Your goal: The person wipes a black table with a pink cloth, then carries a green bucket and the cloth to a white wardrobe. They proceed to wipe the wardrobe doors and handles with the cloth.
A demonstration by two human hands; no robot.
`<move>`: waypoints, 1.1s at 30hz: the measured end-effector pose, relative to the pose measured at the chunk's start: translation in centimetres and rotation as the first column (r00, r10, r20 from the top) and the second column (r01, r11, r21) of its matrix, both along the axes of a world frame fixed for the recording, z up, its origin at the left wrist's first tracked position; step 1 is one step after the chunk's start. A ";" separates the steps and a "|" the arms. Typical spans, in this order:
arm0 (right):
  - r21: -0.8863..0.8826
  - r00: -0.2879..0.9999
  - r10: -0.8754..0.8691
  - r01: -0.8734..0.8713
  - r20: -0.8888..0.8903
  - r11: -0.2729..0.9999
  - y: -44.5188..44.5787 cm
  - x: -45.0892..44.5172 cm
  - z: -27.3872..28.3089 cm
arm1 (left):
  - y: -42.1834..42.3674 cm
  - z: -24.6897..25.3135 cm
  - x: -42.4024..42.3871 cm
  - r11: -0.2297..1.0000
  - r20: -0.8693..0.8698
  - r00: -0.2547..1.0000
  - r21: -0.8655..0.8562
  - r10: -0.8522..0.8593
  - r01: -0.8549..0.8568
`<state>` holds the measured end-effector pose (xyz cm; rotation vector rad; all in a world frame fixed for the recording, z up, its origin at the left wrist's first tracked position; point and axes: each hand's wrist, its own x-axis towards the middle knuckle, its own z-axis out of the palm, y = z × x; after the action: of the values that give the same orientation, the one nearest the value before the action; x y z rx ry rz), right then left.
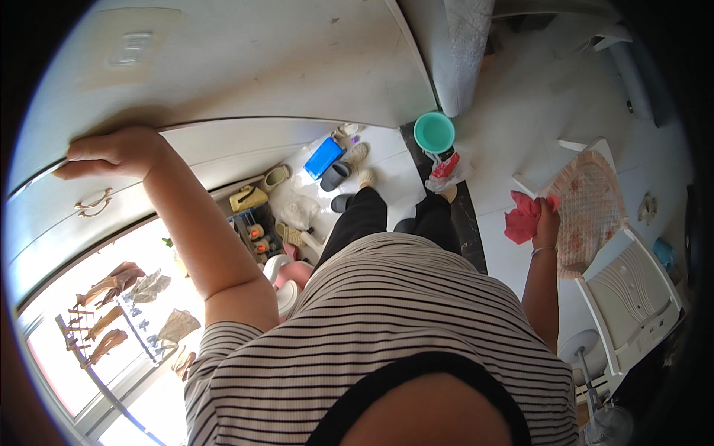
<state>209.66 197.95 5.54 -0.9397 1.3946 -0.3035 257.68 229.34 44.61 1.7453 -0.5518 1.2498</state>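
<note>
My left hand (pixel 120 153) is raised to the left, gripping the edge of a large white panel (pixel 268 61); its fingertips are partly hidden there. Below that hand, a pair of curved metal handles (pixel 93 203) is fixed to a white cabinet front (pixel 217 148). Out to the right, my right hand (pixel 546 223) holds a crumpled pinkish-red cloth (pixel 521 218) that hangs loosely from the fingers. Close to the cloth stands a white chair (pixel 630 295) with a quilted, frilled seat pad (pixel 591 209).
A green plastic basin (pixel 434 132) stands on a dark floor strip (pixel 471 223), near a plastic bag with red contents (pixel 446 167). Shoes and a blue box (pixel 324 158) lie on the tiles before my feet. Laundry (pixel 111 276) hangs at the bright window. A pedestal fan (pixel 588 368) stands lower right.
</note>
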 end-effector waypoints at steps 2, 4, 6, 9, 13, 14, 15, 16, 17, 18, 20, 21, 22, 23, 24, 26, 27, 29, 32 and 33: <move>0.011 1.000 0.029 -0.029 0.004 1.000 -0.4 0.2 -1.4 | 0.4 -0.2 0.6 0.998 0.000 0.999 -0.006 -0.054 0.054; -0.011 0.996 0.080 -0.079 0.030 0.997 -0.7 1.8 -1.1 | 0.7 0.0 0.7 0.999 0.009 0.999 0.013 -0.047 0.047; -0.044 0.994 0.083 -0.080 0.072 0.996 -0.7 3.5 -0.3 | 1.0 0.0 0.9 0.999 0.034 0.999 0.035 -0.038 0.037; -0.076 0.989 0.133 -0.128 0.061 0.989 -1.1 5.2 2.1 | 0.9 -0.1 0.9 0.999 0.037 0.999 0.024 -0.028 0.027; -0.120 0.985 0.169 -0.171 -0.030 0.978 -2.4 4.5 2.8 | 0.6 -0.1 0.3 1.000 0.005 1.000 0.023 0.003 -0.003; -0.082 0.995 0.095 -0.095 0.002 0.992 -2.6 4.3 2.3 | 0.7 0.0 0.3 0.999 0.010 1.000 0.038 0.005 -0.005; -0.074 0.997 0.073 -0.072 0.008 0.995 -2.7 4.1 1.9 | 0.7 0.0 0.2 0.999 0.016 1.000 0.051 0.007 -0.008; -0.066 0.999 0.051 -0.050 0.015 0.997 -2.7 3.7 1.7 | 0.9 0.0 0.4 0.999 0.018 0.999 0.031 0.029 -0.030; -0.057 0.999 0.030 -0.028 0.021 0.998 -2.7 3.5 1.3 | 0.8 0.1 0.3 0.999 0.007 1.000 0.031 0.021 -0.021; -0.043 0.999 0.026 -0.024 0.047 0.999 -2.5 3.4 0.5 | 0.6 0.1 0.3 1.000 -0.002 1.000 0.027 0.007 -0.007; -0.014 0.995 0.022 -0.021 0.094 1.000 -2.3 3.1 -1.0 | 0.4 0.1 0.1 0.999 0.000 1.000 0.029 0.023 -0.023; -0.021 0.993 0.068 -0.066 0.101 0.998 -2.3 3.4 -1.2 | 0.6 0.1 0.2 0.998 0.010 0.999 0.040 0.050 -0.051; -0.030 0.989 0.107 -0.105 0.106 0.994 -1.9 4.3 -1.2 | 0.6 0.0 0.3 0.996 0.018 0.997 0.049 0.071 -0.072; -0.040 0.983 0.146 -0.142 0.110 0.989 -1.6 5.2 -1.1 | 0.4 -0.1 0.2 0.998 0.002 0.998 0.031 0.060 -0.060; -0.031 0.981 0.155 -0.152 0.120 0.988 -1.5 6.3 -1.0 | 0.4 0.0 -0.2 0.998 -0.009 0.998 0.030 0.062 -0.061; -0.011 0.974 0.180 -0.180 0.134 0.984 -2.0 7.5 -1.7 | 0.3 0.2 -0.3 0.999 -0.028 0.999 0.016 0.042 -0.042; -0.023 0.976 0.165 -0.164 0.140 0.986 -1.9 8.3 -1.3 | 0.3 0.0 -0.4 0.999 -0.028 0.999 0.020 0.044 -0.043; -0.055 0.978 0.134 -0.126 0.158 0.990 -1.4 10.2 0.7 | 0.3 -0.1 -0.3 0.999 -0.022 0.999 0.019 0.043 -0.043; -0.163 0.972 0.203 -0.183 0.116 0.969 -1.9 10.0 2.2 | -0.3 -0.1 -0.3 1.000 -0.025 0.999 0.015 0.028 -0.027; -0.212 0.969 0.234 -0.212 0.082 0.954 -2.0 9.6 3.0 | -0.1 -0.1 -0.2 0.999 -0.017 0.999 0.027 0.030 -0.030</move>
<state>219.27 195.90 8.56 -1.2214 1.1617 -0.3229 257.48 229.22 44.54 1.7912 -0.5368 1.2520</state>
